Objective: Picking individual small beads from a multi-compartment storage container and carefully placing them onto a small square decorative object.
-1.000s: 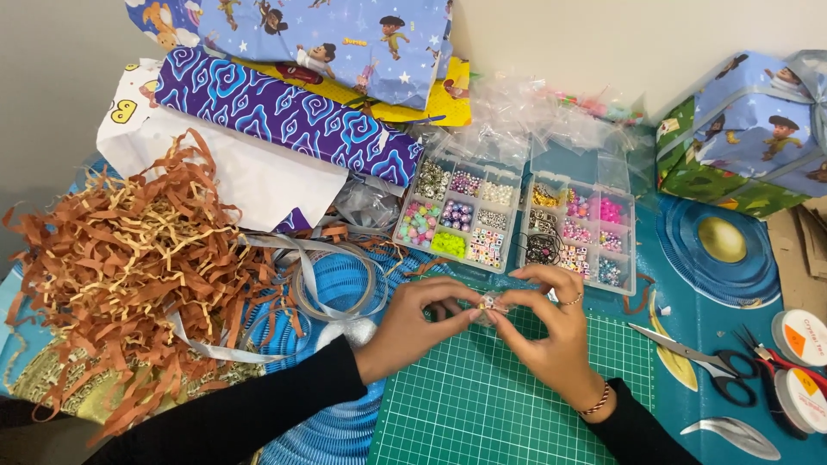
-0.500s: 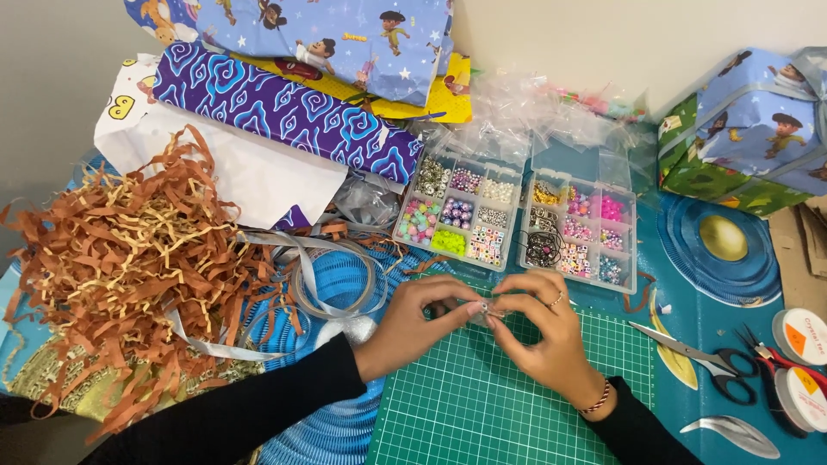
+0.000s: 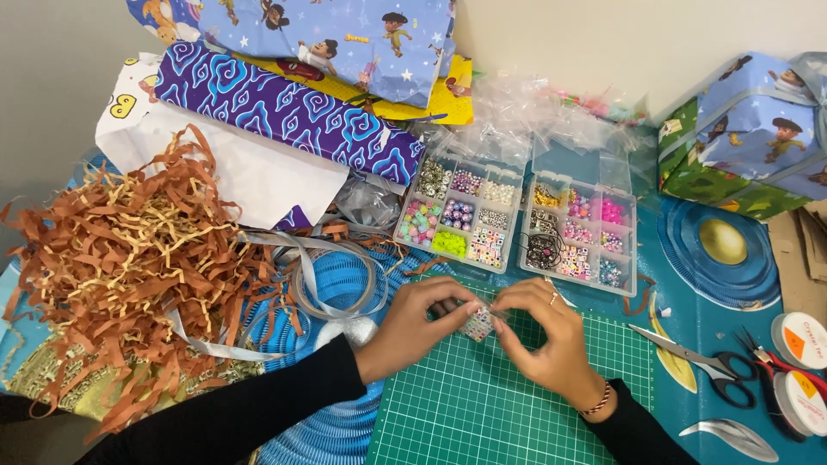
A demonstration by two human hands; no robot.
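**Clear plastic packet pinched between both hands over the green mat**

Clear plastic, a small packet of beads (image 3: pixel 476 325), sat in the grip of both hands: the left hand (image 3: pixel 419 320) pinched one edge and the right hand (image 3: pixel 540 336) the other, fingertips nearly touching. Half a second earlier the hands had been a little higher and further apart; they had since drawn together over the top edge of the green cutting mat (image 3: pixel 482 405), so the work stayed on this one packet.

Behind them lay two bead trays (image 3: pixel 469 211), open, on the blue worktop (image 3: pixel 715 301). Grey ribbon (image 3: pixel 327 284) and shredded brown paper (image 3: pixel 129 258) lay to the left, scissors (image 3: pixel 706 366) to the right.

The fingers covered most of the packet, so its opening and contents were hard to make out, and the thread spools (image 3: pixel 797 362) were cut off at the right edge
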